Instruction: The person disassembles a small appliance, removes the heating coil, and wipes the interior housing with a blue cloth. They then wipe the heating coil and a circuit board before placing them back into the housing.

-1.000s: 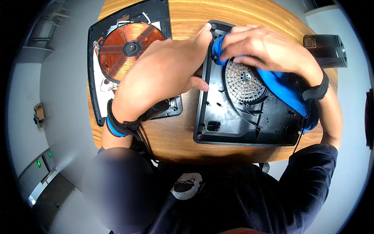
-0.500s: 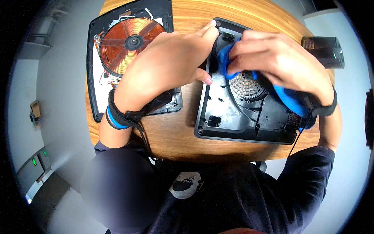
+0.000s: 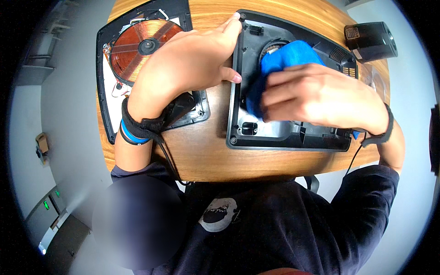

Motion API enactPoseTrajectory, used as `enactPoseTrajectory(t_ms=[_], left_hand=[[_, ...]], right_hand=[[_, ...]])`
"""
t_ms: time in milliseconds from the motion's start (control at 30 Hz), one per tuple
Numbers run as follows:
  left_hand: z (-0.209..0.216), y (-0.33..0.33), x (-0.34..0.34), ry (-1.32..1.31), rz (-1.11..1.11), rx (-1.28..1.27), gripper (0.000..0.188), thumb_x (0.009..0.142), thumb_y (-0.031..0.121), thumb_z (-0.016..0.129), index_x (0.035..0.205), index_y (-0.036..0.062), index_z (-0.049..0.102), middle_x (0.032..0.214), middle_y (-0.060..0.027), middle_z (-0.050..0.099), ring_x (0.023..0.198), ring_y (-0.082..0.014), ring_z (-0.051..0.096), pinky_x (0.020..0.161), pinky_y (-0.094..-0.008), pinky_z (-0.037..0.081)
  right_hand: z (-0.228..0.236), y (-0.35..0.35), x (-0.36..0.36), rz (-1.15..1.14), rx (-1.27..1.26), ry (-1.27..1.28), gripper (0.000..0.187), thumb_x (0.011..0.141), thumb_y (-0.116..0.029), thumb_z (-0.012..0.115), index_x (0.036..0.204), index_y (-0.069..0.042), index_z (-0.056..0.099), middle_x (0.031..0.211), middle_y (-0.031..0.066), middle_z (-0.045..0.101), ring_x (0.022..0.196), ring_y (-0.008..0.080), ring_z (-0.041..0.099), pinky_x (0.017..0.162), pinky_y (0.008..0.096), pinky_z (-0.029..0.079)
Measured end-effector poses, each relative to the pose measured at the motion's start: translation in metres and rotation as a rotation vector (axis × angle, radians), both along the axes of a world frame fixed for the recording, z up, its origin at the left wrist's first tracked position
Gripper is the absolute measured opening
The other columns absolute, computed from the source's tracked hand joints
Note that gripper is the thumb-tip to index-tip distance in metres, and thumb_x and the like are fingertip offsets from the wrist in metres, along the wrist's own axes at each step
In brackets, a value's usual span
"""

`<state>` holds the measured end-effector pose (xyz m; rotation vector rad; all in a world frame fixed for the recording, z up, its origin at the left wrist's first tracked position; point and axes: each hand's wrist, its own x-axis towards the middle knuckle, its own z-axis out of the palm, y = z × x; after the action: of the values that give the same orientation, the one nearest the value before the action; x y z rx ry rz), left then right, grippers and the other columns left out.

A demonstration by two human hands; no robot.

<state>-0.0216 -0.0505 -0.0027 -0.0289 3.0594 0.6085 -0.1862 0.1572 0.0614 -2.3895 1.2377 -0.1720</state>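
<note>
A black plastic housing (image 3: 279,143) lies open side up on the table in front of me, its left edge beside my left hand (image 3: 195,59). That hand is stretched out, fingertips at the housing's far left corner and thumb apart from them on the left rim. My right hand (image 3: 311,94) is closed round a blue cloth (image 3: 293,54), somewhat blurred, and presses it over the inside of the housing. Cloth and hand cover most of the round vent grille. Left of my left hand sits a black panel with a copper coil (image 3: 126,57), partly behind my wrist.
A black cylindrical object (image 3: 370,41) lies at the table's far right. Clear plastic film (image 3: 373,78) rests near my right wrist. Bare wood (image 3: 192,156) shows along the near edge of the table (image 3: 215,167). Thin black cords hang from both wristbands.
My right hand has moved the cloth nearer to me and leftward across the housing, covering the grille that showed before. My left hand keeps its place on the rim. The whole view has shifted slightly.
</note>
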Motion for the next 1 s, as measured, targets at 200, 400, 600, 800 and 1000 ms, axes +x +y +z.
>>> enactPoseTrajectory(t_ms=[200, 400, 600, 800, 1000], left_hand=[[0.0, 0.0, -0.002, 0.018, -0.017, -0.037, 0.116, 0.088, 0.038, 0.094, 0.175, 0.0003, 0.026, 0.153, -0.0286, 0.066, 0.138, -0.0435, 0.067, 0.115, -0.047, 0.056], [0.0, -0.006, -0.01, -0.074, -0.034, -0.064, 0.114, 0.089, 0.043, 0.092, 0.175, 0.0011, 0.029, 0.154, -0.0296, 0.065, 0.137, -0.044, 0.068, 0.114, -0.0473, 0.057], [0.002, -0.007, -0.011, -0.083, -0.01, -0.083, 0.114, 0.09, 0.045, 0.091, 0.176, 0.0039, 0.03, 0.152, -0.0302, 0.066, 0.136, -0.0455, 0.068, 0.112, -0.0463, 0.058], [-0.011, -0.012, -0.008, 0.065, -0.073, -0.118, 0.115, 0.089, 0.045, 0.093, 0.175, 0.0024, 0.03, 0.15, -0.0285, 0.068, 0.132, -0.0465, 0.07, 0.108, -0.0491, 0.059], [0.054, 0.009, -0.02, -0.42, 0.012, -0.065, 0.115, 0.095, 0.047, 0.088, 0.169, -0.0139, 0.026, 0.122, -0.0423, 0.072, 0.115, -0.0495, 0.076, 0.1, -0.046, 0.062]], right_hand=[[0.033, 0.05, 0.008, -0.252, 0.086, 0.001, 0.031, 0.094, -0.012, 0.077, 0.122, 0.001, 0.081, 0.127, 0.0155, 0.075, 0.109, 0.0303, 0.077, 0.085, 0.0421, 0.066], [-0.009, 0.077, 0.053, -0.335, -0.081, 0.4, 0.033, 0.096, -0.014, 0.068, 0.123, 0.003, 0.077, 0.136, 0.0153, 0.072, 0.092, 0.0245, 0.076, 0.074, 0.0359, 0.064], [-0.005, 0.067, 0.066, -0.248, 0.11, 0.631, 0.042, 0.096, -0.008, 0.067, 0.136, 0.002, 0.075, 0.156, 0.0136, 0.065, 0.091, 0.0185, 0.072, 0.069, 0.0289, 0.061], [-0.018, 0.072, 0.064, -0.341, -0.163, 0.647, 0.037, 0.096, -0.005, 0.067, 0.132, 0.001, 0.076, 0.157, 0.0124, 0.066, 0.09, 0.0174, 0.075, 0.069, 0.0279, 0.06], [-0.018, 0.066, 0.05, -0.258, -0.14, 0.493, 0.016, 0.092, -0.011, 0.069, 0.105, -0.004, 0.077, 0.112, 0.0099, 0.079, 0.083, 0.0229, 0.079, 0.069, 0.0353, 0.061]])
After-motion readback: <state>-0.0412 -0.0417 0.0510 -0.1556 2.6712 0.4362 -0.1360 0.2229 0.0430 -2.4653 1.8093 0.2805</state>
